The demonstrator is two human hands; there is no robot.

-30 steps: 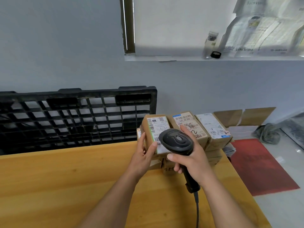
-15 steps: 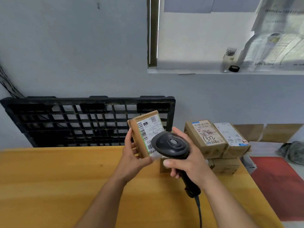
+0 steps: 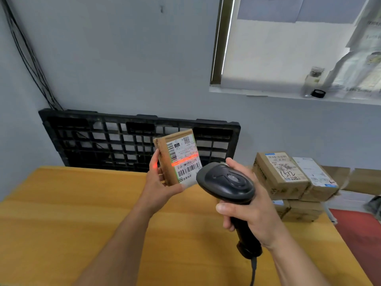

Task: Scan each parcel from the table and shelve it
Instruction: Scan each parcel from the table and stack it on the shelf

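Observation:
My left hand (image 3: 158, 183) holds a small brown cardboard parcel (image 3: 177, 156) upright above the wooden table (image 3: 61, 213), its white label facing me. A red scan line crosses the label and spills onto my left fingers. My right hand (image 3: 250, 211) grips a black handheld barcode scanner (image 3: 225, 183) by its handle, its head pointing at the parcel from the right. A cable hangs from the scanner's base. More brown parcels (image 3: 280, 175) sit stacked at the table's far right corner.
A black plastic pallet (image 3: 99, 139) leans against the grey wall behind the table. A window sill at the upper right carries a glass jar (image 3: 312, 80). Flattened cardboard (image 3: 362, 179) and a red mat (image 3: 358, 234) lie on the floor to the right.
My left hand lifted the parcel off the stack and brought it left and up, away from the other parcels. The scanner's red line now falls on the label.

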